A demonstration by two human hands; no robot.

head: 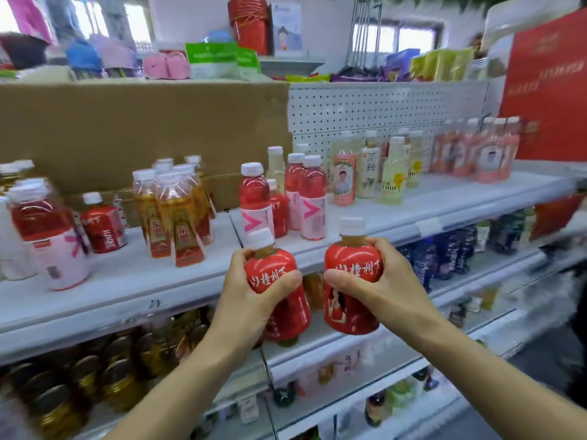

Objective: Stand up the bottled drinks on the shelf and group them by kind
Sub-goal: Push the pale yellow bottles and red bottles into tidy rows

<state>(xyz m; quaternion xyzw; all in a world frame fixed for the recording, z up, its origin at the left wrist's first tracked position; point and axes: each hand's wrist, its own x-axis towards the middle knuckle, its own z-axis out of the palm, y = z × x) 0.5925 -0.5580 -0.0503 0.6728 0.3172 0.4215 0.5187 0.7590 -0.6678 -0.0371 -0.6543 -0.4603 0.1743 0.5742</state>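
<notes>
L hand (251,290) grips a red-label bottle (281,282): fingers curled round its far side, thumb pressed across the front of the label. That btl has a white cap and tilts a bit, cap leaning left. R hand (379,281) grips a second red-label bottle (352,265) of the same kind the same way, thumb across the front, fingers wrapped behind. This one is close to upright, w/ amber liquid showing under its white cap. Both btls are held in the air in front of the top shelf's front edge (152,309), not resting on it. They sit just beside each other w/ a narrow gap, thumb tips near but apart.

On the shelf, all upright: another red-label btl of that kind (103,228) at left, near a cluster of amber tea bottles (178,217). Far left stands a red drink w/ pink label (50,239), blurred. Behind the held pair are more pink-label red drinks (313,198), then pale yellow-white bottles (392,173) to the right, and a wrapped pack of pink bottles (476,154) at far right.

A cardboard box (143,128) stands behind the left part of the shelf, w/ white pegboard (365,106) behind the right. Lower shelves hold amber bottles (104,373) at left and dark blue bottles (444,255) at right, too blurred to read.
</notes>
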